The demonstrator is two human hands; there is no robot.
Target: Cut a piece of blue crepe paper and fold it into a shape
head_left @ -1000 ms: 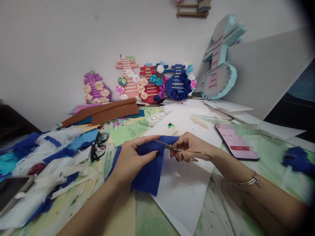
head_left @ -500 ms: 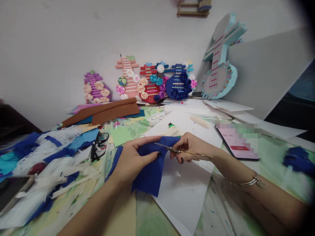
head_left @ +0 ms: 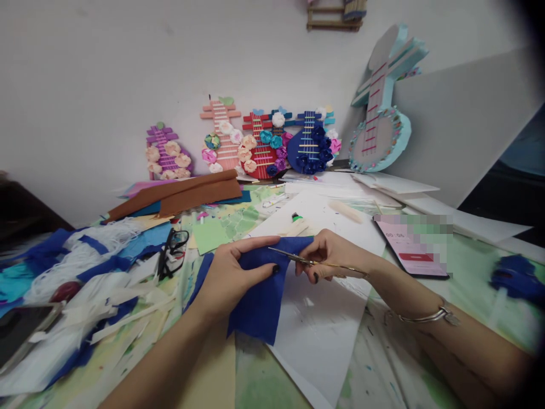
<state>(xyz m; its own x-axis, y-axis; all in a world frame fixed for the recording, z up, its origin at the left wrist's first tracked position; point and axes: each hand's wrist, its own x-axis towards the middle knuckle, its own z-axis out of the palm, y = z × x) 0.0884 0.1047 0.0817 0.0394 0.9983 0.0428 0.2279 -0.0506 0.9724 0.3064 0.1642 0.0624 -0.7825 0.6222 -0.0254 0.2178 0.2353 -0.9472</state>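
Note:
A piece of dark blue crepe paper hangs in front of me above a white sheet. My left hand grips it from the left, thumb in front and index finger stretched along the top edge. In the fingers of my right hand is a pair of scissors with gold-coloured handles lying back toward the wrist. Their blades point left across the upper part of the crepe paper, close to my left thumb. The paper's top right corner meets my right fingertips. How tightly they pinch it is partly hidden.
Left lie glasses, white string, paper scraps and a dark phone. Another phone is at right, near a blue paper flower. Brown paper and decorated paper-craft instruments stand farther back.
Almost nothing differs. The lower edge of the blue paper has swung slightly, while both hands and the scissors keep nearly the same place.

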